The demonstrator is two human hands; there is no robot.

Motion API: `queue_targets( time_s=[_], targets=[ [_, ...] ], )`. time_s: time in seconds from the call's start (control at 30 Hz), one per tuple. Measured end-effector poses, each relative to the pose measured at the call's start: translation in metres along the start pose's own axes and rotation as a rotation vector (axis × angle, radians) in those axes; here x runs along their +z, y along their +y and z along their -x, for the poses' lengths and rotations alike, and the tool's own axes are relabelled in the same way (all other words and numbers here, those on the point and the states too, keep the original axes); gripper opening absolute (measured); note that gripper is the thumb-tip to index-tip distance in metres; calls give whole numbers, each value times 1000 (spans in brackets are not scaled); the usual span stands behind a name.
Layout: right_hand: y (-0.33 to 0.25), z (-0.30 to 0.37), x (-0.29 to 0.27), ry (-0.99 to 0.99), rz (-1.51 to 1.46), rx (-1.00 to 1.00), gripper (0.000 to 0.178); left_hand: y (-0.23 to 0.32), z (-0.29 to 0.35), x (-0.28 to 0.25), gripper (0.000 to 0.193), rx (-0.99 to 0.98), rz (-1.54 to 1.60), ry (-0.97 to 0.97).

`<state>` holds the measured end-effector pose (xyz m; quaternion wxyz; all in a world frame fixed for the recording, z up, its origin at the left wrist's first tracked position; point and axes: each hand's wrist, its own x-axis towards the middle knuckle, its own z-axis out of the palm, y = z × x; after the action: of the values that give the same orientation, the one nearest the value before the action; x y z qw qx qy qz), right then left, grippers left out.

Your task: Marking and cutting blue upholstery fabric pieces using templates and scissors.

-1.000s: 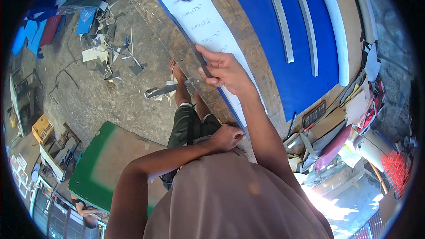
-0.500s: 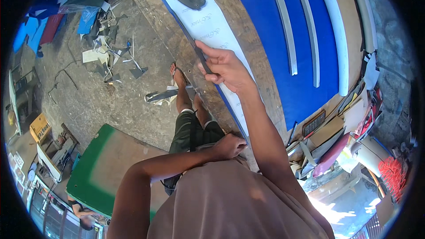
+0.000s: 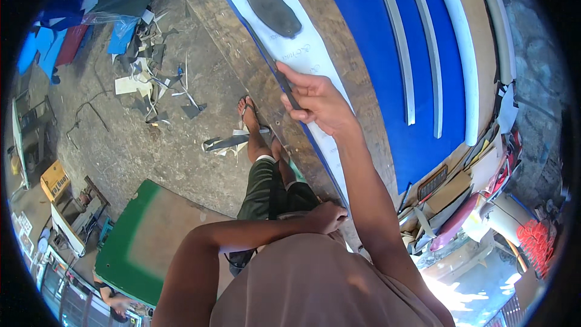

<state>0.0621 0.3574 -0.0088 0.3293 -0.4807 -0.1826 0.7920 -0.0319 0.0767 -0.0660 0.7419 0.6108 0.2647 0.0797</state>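
Note:
A long white sheet strip (image 3: 287,45) with a blue edge lies lengthwise on a worn wooden board, its near end by my body. On it rests a dark grey oblong slab (image 3: 272,6) with rounded ends. My right hand (image 3: 318,102) is closed on a narrow dark strip (image 3: 287,88) at the sheet's left edge, index finger pointing along it. What this strip is cannot be made out. My left hand (image 3: 328,217), close to my waist, is closed at the sheet's near end; whatever its fingers grip is hidden.
Right of the board (image 3: 357,36), blue material (image 3: 387,85) carries two pale narrow bars (image 3: 426,48) and a white tube (image 3: 463,79). Scraps (image 3: 148,82) litter the floor at left. A green-edged panel (image 3: 130,236) stands lower left; another person (image 3: 112,297) appears beyond it.
The view has shifted, so the board and sheet appear lower and further right. The dark slab now shows nearer my right hand. Both hands keep their closed shapes.

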Motion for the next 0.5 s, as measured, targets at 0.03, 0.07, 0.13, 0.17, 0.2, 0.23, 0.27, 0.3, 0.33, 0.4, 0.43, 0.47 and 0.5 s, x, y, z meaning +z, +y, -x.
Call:
queue_targets(
  time_s=[0.03,0.07,0.13,0.17,0.2,0.23,0.27,0.3,0.33,0.4,0.43,0.47,0.5],
  targets=[
    [-3,-3,2,1,-2,1,70,-1,-1,2,18,-17,-4,5],
    [-6,-9,4,-5,-25,-5,71,-2,-1,5,17,-8,-41,7],
    [-11,-22,8,-25,-75,-31,72,-9,-3,15,17,-27,-122,-29],
    [-13,-23,9,-13,-80,-36,72,-12,-1,22,16,-8,-145,43],
    [-14,-24,9,-1,-84,-39,72,-18,-2,29,15,38,-218,-10],
    [-15,-26,10,-10,-98,-62,72,-26,-5,34,14,110,-289,-31],
    [-15,-27,11,14,-67,-40,72,-34,-5,41,13,189,-375,-42],
    [-15,-28,12,19,-47,-40,73,-42,-6,47,13,270,-460,-47],
    [-15,-30,12,24,-27,-39,73,-48,-7,52,12,359,-560,-40],
    [-18,-31,9,-11,-48,-28,72,-57,-10,60,12,425,-676,-34],
    [-19,-31,8,-4,-58,1,72,-58,-12,64,13,399,-690,-37],
    [-20,-34,9,-36,-53,-30,72,-58,-11,66,14,332,-701,-139],
    [-21,-39,9,-43,-45,-44,72,-56,-11,67,16,228,-597,-108]
  ],
)
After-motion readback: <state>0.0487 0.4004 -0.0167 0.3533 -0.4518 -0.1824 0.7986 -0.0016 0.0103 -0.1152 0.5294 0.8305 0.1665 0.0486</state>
